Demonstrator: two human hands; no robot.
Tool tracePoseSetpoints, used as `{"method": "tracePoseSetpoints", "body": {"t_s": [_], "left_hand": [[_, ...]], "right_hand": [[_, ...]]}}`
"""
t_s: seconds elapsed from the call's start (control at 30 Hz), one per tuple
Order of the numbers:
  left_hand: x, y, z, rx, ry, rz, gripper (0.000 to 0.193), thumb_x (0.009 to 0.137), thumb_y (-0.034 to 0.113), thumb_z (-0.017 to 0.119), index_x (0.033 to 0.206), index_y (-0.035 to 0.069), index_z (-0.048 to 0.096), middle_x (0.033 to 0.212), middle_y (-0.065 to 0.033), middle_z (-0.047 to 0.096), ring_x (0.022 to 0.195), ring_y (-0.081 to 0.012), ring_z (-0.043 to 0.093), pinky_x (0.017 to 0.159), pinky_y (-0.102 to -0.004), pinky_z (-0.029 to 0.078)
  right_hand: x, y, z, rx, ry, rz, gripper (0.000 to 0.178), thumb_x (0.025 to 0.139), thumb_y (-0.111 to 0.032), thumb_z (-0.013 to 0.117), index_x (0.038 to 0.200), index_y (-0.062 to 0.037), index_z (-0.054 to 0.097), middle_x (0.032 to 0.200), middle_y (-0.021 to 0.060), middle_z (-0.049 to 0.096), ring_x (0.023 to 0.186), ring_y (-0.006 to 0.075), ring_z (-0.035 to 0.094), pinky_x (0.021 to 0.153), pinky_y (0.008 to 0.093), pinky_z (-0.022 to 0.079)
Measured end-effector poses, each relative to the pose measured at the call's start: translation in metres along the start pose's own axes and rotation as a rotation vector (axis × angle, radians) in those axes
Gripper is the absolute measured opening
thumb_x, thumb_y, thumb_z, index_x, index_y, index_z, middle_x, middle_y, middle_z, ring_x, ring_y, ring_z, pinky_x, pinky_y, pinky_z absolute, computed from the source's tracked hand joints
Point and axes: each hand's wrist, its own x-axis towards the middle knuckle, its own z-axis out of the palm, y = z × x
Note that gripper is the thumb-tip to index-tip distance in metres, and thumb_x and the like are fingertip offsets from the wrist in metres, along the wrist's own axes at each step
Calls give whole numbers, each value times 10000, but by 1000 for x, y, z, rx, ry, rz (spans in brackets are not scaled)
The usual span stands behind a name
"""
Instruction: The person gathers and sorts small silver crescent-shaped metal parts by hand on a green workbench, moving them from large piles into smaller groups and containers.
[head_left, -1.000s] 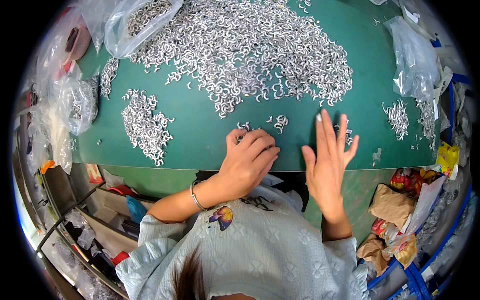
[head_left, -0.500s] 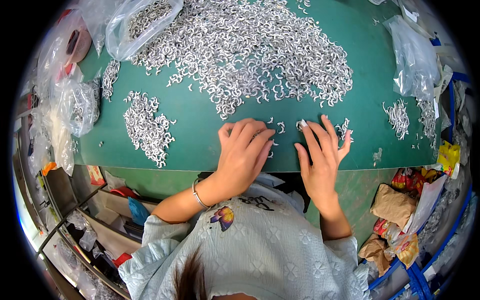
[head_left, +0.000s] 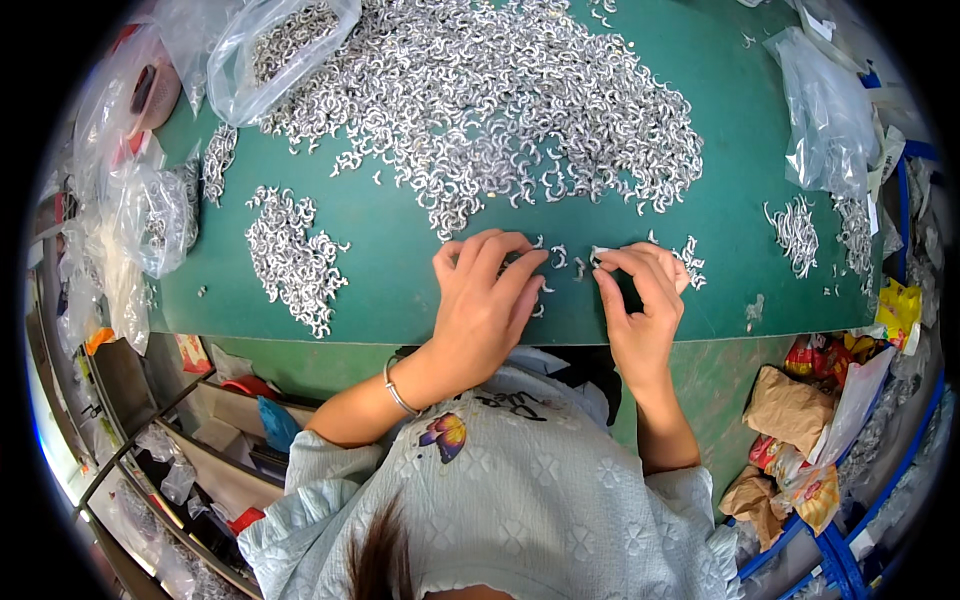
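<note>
My right hand (head_left: pixel 645 300) pinches a small curved silvery metal piece (head_left: pixel 597 257) between thumb and forefinger, just above the table. My left hand (head_left: pixel 485 290) rests on the green table with its fingers curled in. What lies under those fingers is mostly hidden. Between the hands lie a few loose curved pieces (head_left: pixel 559 257). A small cluster of curved pieces (head_left: pixel 691 262) sits right beside my right hand's fingers. Beyond both hands spreads a large heap of the same pieces (head_left: pixel 490 110).
A smaller pile (head_left: pixel 290 260) lies to the left, another (head_left: pixel 797 238) to the right. Clear plastic bags stand at the left (head_left: pixel 150 215) and far right (head_left: pixel 825 120); an open bag (head_left: pixel 285 60) holds more pieces. The green table's near edge (head_left: pixel 400 343) runs before me.
My right hand's spread fingers have drawn together into a pinch on a piece. One more loose piece shows between the hands. My left hand has barely moved.
</note>
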Motion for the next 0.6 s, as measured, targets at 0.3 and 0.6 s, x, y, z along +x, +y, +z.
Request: {"method": "tracePoseSetpoints", "body": {"t_s": [0.3, 0.6], "left_hand": [[0, -1, 0, -2, -7, -2, 322, 794, 19, 700, 1108, 66, 647, 1100, -69, 577, 1054, -255, 535, 916, -408, 322], [-1, -2, 0, -5, -3, -2, 251, 791, 17, 702, 1036, 60, 669, 1094, -73, 580, 1049, -259, 546, 910, -419, 319]], "right_hand": [[-6, 4, -5, -271, 10, -106, 239, 773, -40, 731, 1007, -74, 693, 1006, 34, 643, 983, 228, 579, 925, 402, 297], [-21, -8, -5, -212, -152, -181, 250, 790, -54, 707, 1039, -42, 687, 1091, 47, 623, 1028, 257, 551, 958, 448, 326]]}}
